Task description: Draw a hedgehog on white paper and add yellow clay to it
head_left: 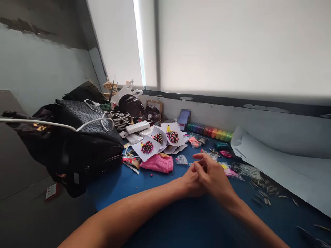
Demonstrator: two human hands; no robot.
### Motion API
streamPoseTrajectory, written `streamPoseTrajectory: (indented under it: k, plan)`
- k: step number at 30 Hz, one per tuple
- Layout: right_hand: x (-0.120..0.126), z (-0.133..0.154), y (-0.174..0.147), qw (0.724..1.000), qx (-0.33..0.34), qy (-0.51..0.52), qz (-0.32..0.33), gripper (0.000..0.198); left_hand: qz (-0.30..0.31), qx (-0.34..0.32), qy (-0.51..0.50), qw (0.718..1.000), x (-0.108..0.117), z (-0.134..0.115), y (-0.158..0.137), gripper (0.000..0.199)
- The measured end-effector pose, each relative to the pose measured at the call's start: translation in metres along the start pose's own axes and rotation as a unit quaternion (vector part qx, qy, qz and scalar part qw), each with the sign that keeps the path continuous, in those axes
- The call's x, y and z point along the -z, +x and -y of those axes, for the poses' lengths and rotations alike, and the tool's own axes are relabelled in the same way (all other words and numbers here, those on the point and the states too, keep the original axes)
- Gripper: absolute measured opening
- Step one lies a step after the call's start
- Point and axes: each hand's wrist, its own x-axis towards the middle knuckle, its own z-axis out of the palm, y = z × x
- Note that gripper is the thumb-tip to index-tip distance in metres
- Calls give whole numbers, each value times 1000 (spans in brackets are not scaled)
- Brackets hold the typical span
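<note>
My left hand (192,182) and my right hand (216,175) meet over the blue table, the right lying partly across the left. The right fingers are spread a little apart, one of them stretched forward to the left. Most of the left fingers are hidden behind the right hand. No object shows between the two hands, though the space between the palms is hidden. Just beyond them lie small plastic bags (182,159) and a packet with pink and yellow stuff (230,170). Sunflower seeds (271,189) are scattered to the right.
White cards with seed-covered hedgehog shapes (147,147) lie behind a pink cloth (157,163). A row of coloured clay tubs (210,132) lines the wall. On the left rests a black bag (93,137) with a white cable. White paper sheets (279,168) curl at right.
</note>
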Motion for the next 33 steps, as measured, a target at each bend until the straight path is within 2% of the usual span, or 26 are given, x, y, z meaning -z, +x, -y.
streamPoseTrajectory:
  k: [2,4,7,10,15,20,24,27,33]
  plan:
    - [25,-17,-21,999,-16,-40,-12,28,29,-16,8,999,4,-2,0,34]
    - [46,-30,-44,996,-42,-70,-38,17,35,-18,16,999,8,-5,-1,27]
    - [67,-45,-77,989,-79,-103,-76,24,43,-29,18,998,12,-9,-3,25]
    - [78,-57,-102,979,-109,-131,-111,28,43,-35,21,998,10,-8,-5,26]
    - [85,-76,-120,965,-129,-180,-143,20,30,-35,36,998,7,-5,-7,32]
    - [87,-88,-114,957,-139,-217,-131,34,28,-62,43,997,10,-15,-3,40]
    - [83,-88,-109,948,-147,-260,-109,35,58,-96,44,993,4,-33,12,34]
    - [77,-84,-110,938,-152,-297,-96,33,78,-103,53,990,-8,-42,26,40]
    - [70,-78,-114,925,-133,-346,-88,25,90,-94,66,989,-23,-34,40,37]
